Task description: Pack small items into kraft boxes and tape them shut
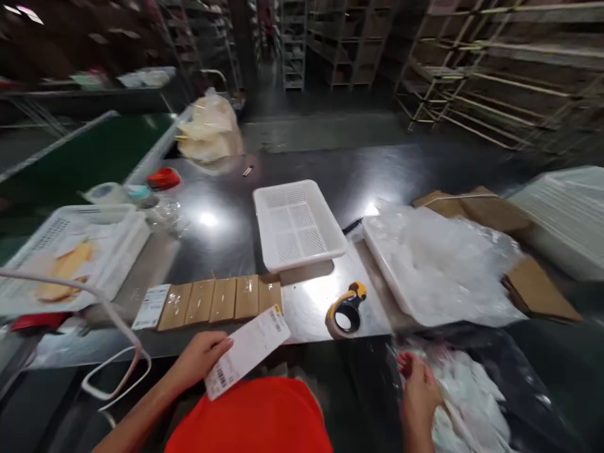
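My left hand (201, 358) pinches a white printed label sheet (252, 349) with barcodes, tilted above the table's front edge. Just beyond it, a row of several small brown boxes (212, 301) lies on the table, with a white label (151, 306) at its left end. Down at the right, my right hand (419, 387) has its fingers curled, beside crumpled clear plastic bags (472, 396) below table level. What those fingers hold, if anything, is too blurred to make out. A yellow and black tape dispenser (348, 309) rests on the table between the hands.
An empty white perforated tray (302, 226) sits mid-table. Clear plastic packaging (438, 258) heaps over another tray at right, near folded brown cardboard (542, 289). A white basket (113, 251) holds papers at left, with a white cable (111, 308) in front. Shelving racks (509, 82) stand behind.
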Tool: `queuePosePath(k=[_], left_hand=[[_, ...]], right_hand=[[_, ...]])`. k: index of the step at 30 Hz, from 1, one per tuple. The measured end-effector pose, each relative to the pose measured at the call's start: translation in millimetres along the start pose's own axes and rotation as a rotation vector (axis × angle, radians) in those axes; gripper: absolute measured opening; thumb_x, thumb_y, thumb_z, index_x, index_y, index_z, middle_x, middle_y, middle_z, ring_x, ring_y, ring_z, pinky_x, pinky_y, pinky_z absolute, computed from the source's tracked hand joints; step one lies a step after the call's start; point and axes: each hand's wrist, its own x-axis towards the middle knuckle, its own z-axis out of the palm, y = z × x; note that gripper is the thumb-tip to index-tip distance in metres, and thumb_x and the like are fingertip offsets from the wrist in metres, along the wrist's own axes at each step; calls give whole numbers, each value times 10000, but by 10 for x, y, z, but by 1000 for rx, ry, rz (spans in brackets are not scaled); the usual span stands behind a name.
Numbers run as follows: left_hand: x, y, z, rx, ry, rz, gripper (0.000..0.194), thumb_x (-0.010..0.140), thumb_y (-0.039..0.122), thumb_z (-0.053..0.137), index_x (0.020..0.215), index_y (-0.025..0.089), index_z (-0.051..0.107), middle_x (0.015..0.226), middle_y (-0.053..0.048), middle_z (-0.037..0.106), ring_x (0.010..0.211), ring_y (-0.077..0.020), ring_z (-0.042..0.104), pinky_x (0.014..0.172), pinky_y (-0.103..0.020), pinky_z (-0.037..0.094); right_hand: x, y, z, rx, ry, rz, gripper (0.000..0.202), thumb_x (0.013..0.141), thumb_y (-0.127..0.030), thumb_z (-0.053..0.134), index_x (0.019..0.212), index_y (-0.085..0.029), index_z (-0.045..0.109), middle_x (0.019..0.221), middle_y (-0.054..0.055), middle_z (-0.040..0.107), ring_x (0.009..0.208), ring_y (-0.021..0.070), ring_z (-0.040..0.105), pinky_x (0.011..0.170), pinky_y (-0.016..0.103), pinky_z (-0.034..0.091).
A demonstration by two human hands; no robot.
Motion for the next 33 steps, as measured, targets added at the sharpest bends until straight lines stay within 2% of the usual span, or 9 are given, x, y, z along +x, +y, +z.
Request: queuePosePath(k=[1,4,7,9,12,18,22,26,33], left_hand=[[-9,62,48,23,-10,20,513,741,631,503,495,186,430,519,32,403,546,-124,352,505,-233,234],[-63,165,119,33,-57,68,456,796,523,483,499,185,408,526,42,379,546,-113,335,512,-240,202],[-163,121,95,-43,-38,53,444,785,475,518,479,187,375,505,56,328,527,-101,301,496,-244,181],[-230,13,42,-140,15,34,451,770,488,532,474,191,367,494,61,293,516,-96,276,484,-245,170],[-307,-256,-109,-297,151,18,486,756,568,515,487,195,361,497,61,275,513,-93,262,478,-247,162],[-663,-1160,-824,-525,723,-154,655,635,850,390,492,214,328,510,53,279,525,-104,258,501,-258,189],[-1061,-1865,-1245,-575,977,-303,719,540,930,378,476,216,318,508,38,308,535,-121,298,512,-262,218],[-1237,-2432,-1282,-688,1072,-406,744,483,964,368,475,225,287,503,36,299,534,-132,312,528,-275,257],[-1280,-2894,-1087,-855,1106,-412,696,597,903,405,517,225,271,521,38,296,546,-136,311,542,-278,296]], right_hand=[[-132,-57,254,9,-145,17,565,651,-728,570,775,-182,643,742,62,661,661,203,602,590,319,490],[-666,-306,945,12,-842,66,573,673,-694,593,939,-193,676,791,69,692,702,222,620,620,324,494],[-1118,-487,1387,-69,-1142,-26,505,656,-703,610,704,-203,653,576,12,591,561,190,539,527,298,437],[-1302,-533,1584,-115,-1157,-119,493,670,-693,606,597,-206,609,551,11,566,562,190,520,519,295,421],[-1492,-566,1885,-126,-1133,-186,458,683,-673,606,661,-218,657,628,35,630,635,226,563,569,313,455],[-1966,-828,2786,-262,-923,-269,420,695,-649,566,785,-260,692,832,92,711,803,293,635,685,383,517],[-2570,-995,3563,-317,-1162,-342,345,703,-585,524,635,-260,616,618,59,653,559,227,585,504,341,461],[-3334,-1048,4444,-286,-1431,-251,371,636,-597,545,593,-229,531,450,-29,517,324,115,371,354,263,289],[-4236,-1217,5806,-237,-1394,-267,401,589,-616,561,617,-225,476,436,-65,454,373,100,395,361,222,279]])
